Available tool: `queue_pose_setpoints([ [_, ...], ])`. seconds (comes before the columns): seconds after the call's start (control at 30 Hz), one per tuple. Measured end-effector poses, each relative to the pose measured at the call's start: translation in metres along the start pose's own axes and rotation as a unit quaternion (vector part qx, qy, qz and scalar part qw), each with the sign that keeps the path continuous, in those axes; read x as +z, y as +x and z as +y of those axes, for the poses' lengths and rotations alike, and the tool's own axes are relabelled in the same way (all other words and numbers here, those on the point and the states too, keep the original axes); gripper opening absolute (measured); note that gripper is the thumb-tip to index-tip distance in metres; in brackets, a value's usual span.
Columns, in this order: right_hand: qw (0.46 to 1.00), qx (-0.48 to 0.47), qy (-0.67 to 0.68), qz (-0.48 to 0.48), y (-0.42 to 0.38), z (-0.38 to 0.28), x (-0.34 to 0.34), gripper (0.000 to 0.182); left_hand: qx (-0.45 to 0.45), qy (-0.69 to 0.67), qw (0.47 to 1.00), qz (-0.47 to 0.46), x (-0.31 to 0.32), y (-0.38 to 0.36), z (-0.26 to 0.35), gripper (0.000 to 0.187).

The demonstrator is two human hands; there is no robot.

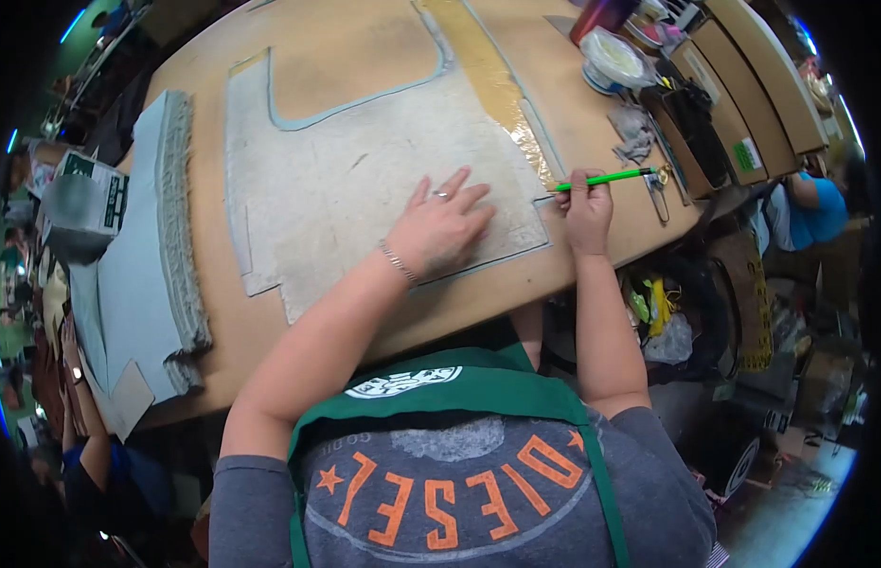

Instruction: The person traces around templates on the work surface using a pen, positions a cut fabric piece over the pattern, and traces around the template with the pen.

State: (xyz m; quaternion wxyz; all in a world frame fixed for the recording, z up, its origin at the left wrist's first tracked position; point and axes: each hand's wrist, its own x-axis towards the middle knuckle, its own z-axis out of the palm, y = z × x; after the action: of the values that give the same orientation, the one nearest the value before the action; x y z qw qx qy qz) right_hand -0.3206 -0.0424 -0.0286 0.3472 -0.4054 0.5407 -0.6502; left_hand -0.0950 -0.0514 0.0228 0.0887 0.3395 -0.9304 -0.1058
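Note:
A large pale pattern piece [364, 180] with a curved cut-out lies on the tan table, with light blue material showing along its edges. My left hand [440, 225] rests on it with the fingers spread, holding nothing. In my right hand [588, 204], the fingers are closed round a green pencil [615, 177]. The pencil's tip is at the right edge of the pattern piece, near a small notch. Shiny yellow tape [488, 71] runs along that side of the piece.
A thick stack of light blue fabric [166, 237] lies at the left. Scissors [659, 194], a crumpled grey cloth [633, 131], a wrapped bowl [615, 62] and cardboard boxes [743, 95] are at the right. Another person's arm [95, 435] shows at far left.

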Motion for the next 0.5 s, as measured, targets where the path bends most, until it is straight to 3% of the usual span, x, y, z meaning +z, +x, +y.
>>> queue_pose_setpoints([
  [0.23,0.996,0.010,-0.072,-0.048,-0.021,-0.009,0.000,0.018,0.032,-0.055,0.996,0.058,0.038,0.036,0.019,0.030],
  [0.33,0.987,-0.070,-0.118,-0.082,-0.018,0.002,0.001,0.017,0.035,-0.048,0.996,0.061,0.040,0.036,0.017,0.031],
  [0.43,0.980,-0.078,-0.168,-0.078,-0.018,0.000,0.003,0.016,0.028,-0.061,0.997,0.043,0.038,0.038,0.016,0.031],
  [0.5,0.956,-0.148,-0.235,-0.088,-0.026,0.000,-0.008,0.015,0.025,-0.070,0.996,0.044,0.039,0.038,0.016,0.031],
])
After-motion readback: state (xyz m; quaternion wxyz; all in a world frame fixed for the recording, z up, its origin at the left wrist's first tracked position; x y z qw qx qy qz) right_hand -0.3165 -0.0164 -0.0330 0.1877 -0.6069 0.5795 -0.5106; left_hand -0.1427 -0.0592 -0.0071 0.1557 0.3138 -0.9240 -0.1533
